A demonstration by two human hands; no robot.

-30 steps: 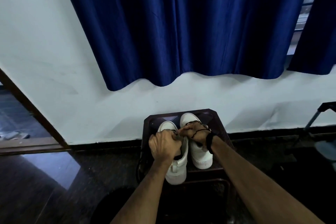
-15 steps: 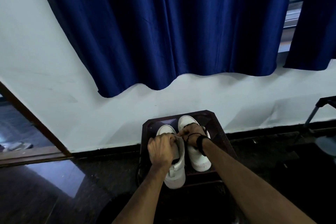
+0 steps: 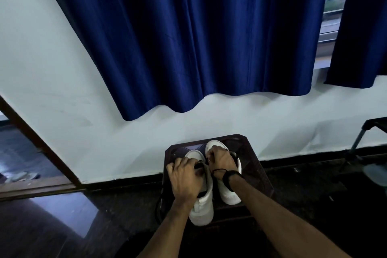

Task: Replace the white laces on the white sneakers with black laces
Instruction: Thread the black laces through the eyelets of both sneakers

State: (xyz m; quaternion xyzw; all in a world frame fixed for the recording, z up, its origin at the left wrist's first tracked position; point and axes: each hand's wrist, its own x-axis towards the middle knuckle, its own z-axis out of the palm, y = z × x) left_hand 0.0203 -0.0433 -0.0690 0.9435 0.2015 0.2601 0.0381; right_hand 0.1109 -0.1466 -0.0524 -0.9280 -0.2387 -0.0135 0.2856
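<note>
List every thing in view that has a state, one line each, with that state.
left hand: fingers curled, pinching the black lace over the left sneaker.
right hand: fingers curled on the lace at the sneakers' tops.
black lace: partly hidden between both hands.
left sneaker: upright on the stool, toe pointing away.
right sneaker: upright beside it.
stool: bearing both sneakers.
curtain: hanging, gap at right.

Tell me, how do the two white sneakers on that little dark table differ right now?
The left sneaker sits nearer the person, its heel overhanging the dark table's front edge; the right sneaker sits farther back. The left hand covers the left sneaker's middle; the right hand lies over the right sneaker's front part. A bit of black lace shows at the left sneaker. Both are white, toes toward the wall.
</note>
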